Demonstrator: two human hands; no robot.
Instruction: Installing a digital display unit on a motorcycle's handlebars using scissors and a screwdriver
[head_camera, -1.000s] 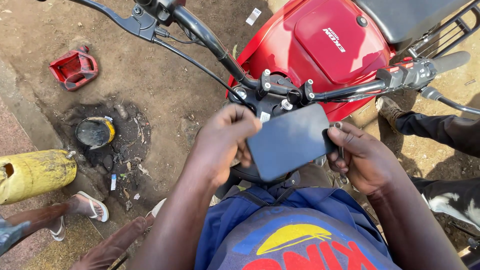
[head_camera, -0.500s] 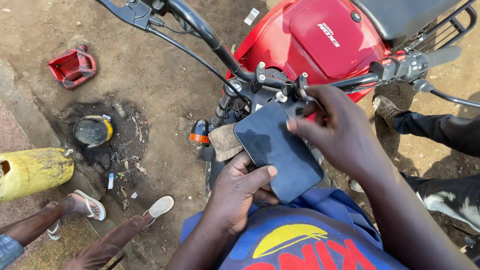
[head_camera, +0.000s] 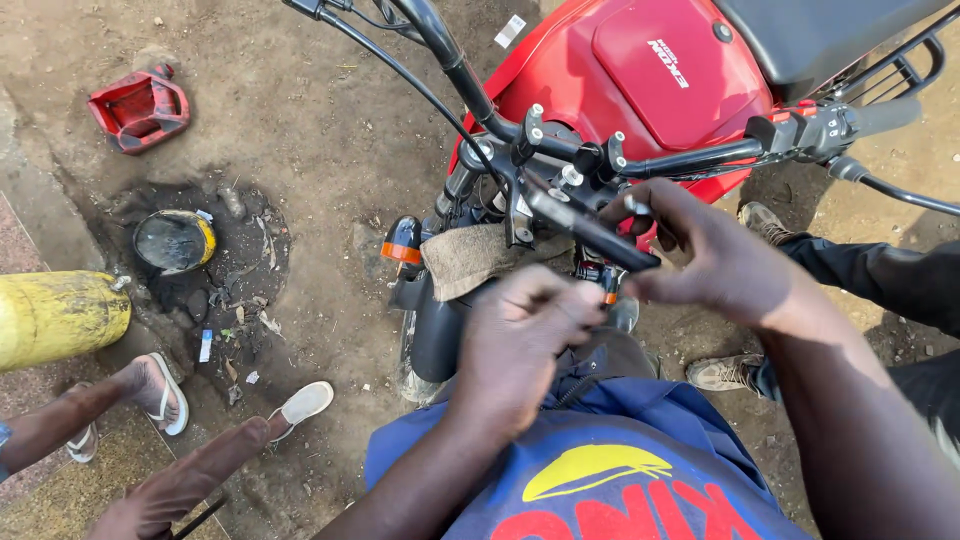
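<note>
Right hand (head_camera: 715, 260) pinches the dark flat panel (head_camera: 590, 232) edge-on just near the handlebar (head_camera: 690, 158); left hand (head_camera: 525, 345) fingers curl below it. Panel looks stiff, light; best gripped by its edges.

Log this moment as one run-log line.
left hand: under dark flat panel | right hand: gripping panel edge-on | behind: red motorcycle handlebar | cloth on fork

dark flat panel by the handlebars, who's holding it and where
The right hand pinches the dark panel at its right end; the left hand is below, its grip unclear.
</note>
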